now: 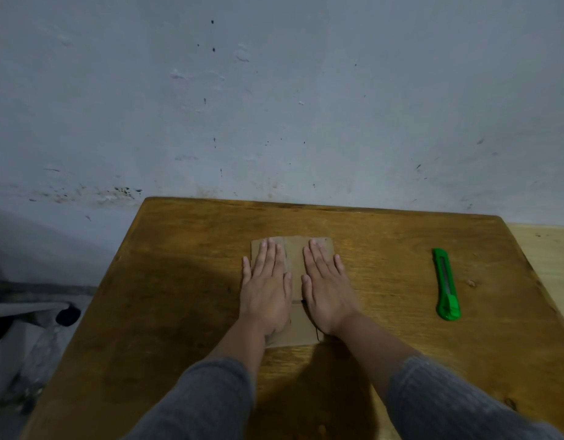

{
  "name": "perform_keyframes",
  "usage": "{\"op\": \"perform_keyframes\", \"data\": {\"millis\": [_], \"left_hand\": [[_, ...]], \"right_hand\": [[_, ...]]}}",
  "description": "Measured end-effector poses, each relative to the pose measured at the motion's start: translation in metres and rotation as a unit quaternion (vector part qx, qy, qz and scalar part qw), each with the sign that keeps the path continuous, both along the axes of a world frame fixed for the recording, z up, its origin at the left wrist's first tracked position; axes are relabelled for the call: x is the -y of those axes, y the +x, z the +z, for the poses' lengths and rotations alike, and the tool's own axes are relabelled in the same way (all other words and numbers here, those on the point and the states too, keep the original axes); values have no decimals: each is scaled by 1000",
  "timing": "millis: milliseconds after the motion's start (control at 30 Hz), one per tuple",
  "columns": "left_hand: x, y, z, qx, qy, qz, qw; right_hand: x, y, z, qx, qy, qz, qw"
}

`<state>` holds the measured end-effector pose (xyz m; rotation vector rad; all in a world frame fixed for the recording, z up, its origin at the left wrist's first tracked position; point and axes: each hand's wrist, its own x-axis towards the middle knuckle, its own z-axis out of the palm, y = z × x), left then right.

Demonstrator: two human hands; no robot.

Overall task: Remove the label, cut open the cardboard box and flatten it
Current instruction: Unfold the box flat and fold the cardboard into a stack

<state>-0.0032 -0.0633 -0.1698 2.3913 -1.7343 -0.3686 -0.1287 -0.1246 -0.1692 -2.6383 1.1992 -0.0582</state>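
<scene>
Palms of left hand (266, 285) and right hand (325, 285) lie flat on cardboard (295, 258).

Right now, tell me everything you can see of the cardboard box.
The cardboard box is plain brown and lies flat on the wooden table, its long side running away from the person. A seam or cut edge crosses it near the middle. The left hand and right hand lie palm-down on it, fingers spread. No label shows on the visible parts.

We press left hand (268, 289) and right hand (325, 289) flat, palms down, side by side on flattened cardboard box (294, 258), mid wooden table (179, 281). Green utility knife (446, 284) lies apart, right. Grey sleeves.
</scene>
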Motion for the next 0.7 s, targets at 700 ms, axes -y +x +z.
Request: {"op": "perform_keyframes", "data": {"millis": [700], "left_hand": [[8, -2, -4, 48, -3, -6, 999]], "right_hand": [[4, 4, -3, -24, -6, -11, 1000]]}}
